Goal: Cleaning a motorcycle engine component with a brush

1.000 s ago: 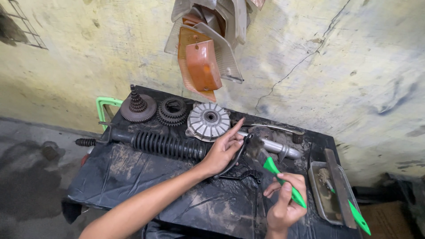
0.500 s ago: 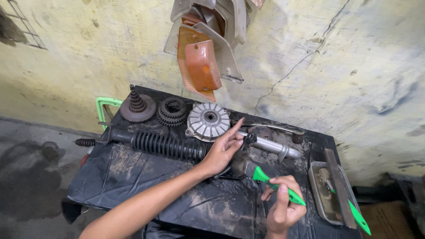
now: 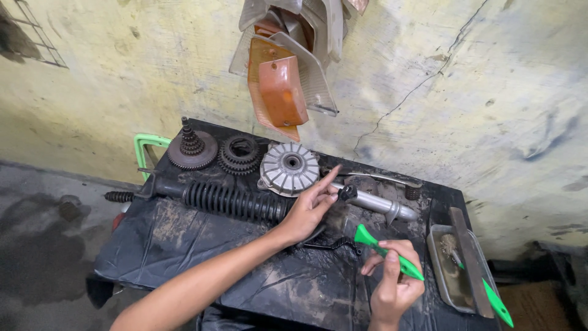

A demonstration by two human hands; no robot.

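Green-handled tool (image 3: 387, 252): located at the right front of the black-covered table (image 3: 184, 245), held in the right hand (image 3: 392, 285), whose fingers are closed around the handle; the flared tip points up and left toward a small black bent part (image 3: 334, 244) lying on the cover. The left hand (image 3: 309, 208) rests by the end of the black ribbed shock absorber (image 3: 229, 201), fingers loosely extended, index fingertip raised near a small black knob (image 3: 347, 192); it grips nothing visible. Behind it lie a round finned metal drum (image 3: 289, 168), two gear clusters (image 3: 239, 153) and a grey tube (image 3: 376, 203). A metal tray (image 3: 442, 277) at the right edge carries a second green-handled tool (image 3: 493, 299).
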